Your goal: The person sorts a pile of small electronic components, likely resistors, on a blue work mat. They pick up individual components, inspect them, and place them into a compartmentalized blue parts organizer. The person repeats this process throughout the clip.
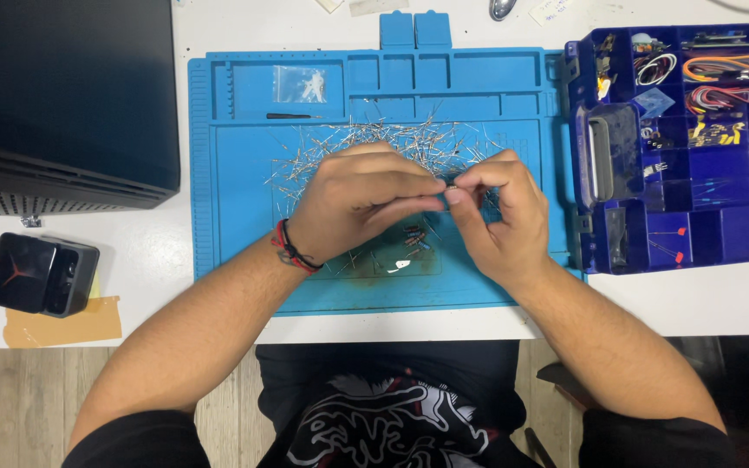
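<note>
Table: white top (652,303), with a black case (67,95) at its far left and a small black box (41,273) set on brown tape nearer the person.
Mat: blue silicone work mat (236,217) with moulded trays along its far edge; one tray holds a small clear bag (299,84), and a thin black tool (292,116) lies just below it.
Organiser: dark blue compartment box (721,234) just right of the mat, holding coiled coloured wires and small parts.
Pile: loose heap of thin silvery wire-leaded components (392,139) spread across the far middle of the mat, partly hidden by both hands.
Left hand: left hand (361,204) over mat centre, fingers curled, thumb and forefinger pinched toward the right hand; red and black band at the wrist.
Right hand: right hand (500,217), fingertips meeting the left's.
Held part: tiny component (451,188), thin leads, pinched between both hands' fingertips above the mat; its body is too small to make out.
Strays: a few small striped components (415,236) lie on the mat beneath the hands.
</note>
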